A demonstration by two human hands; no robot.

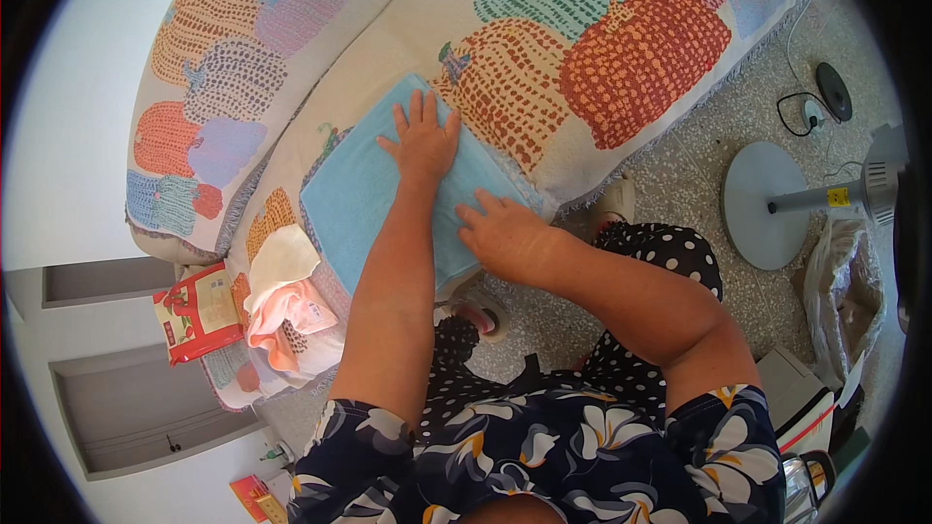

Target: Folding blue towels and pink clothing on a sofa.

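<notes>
A light blue towel (359, 199) lies spread flat on the sofa seat, which has a pumpkin-patterned cover (515, 87). My left hand (423, 139) rests palm down on the towel's far part, fingers spread. Nearer to me, my right hand (505, 236) lies on the towel's near right part with its fingers stretched out and slightly apart. Neither hand holds anything. To the left of the towel, a crumpled pink cloth (282, 315) and a cream cloth (283, 260) lie together on the seat.
A red and white package (201, 313) stands beside the cloths at the sofa's left end. On the floor at the right are a round grey stand base (765, 204), a black disc with a cord (833, 91) and a bin with a clear plastic liner (843, 306).
</notes>
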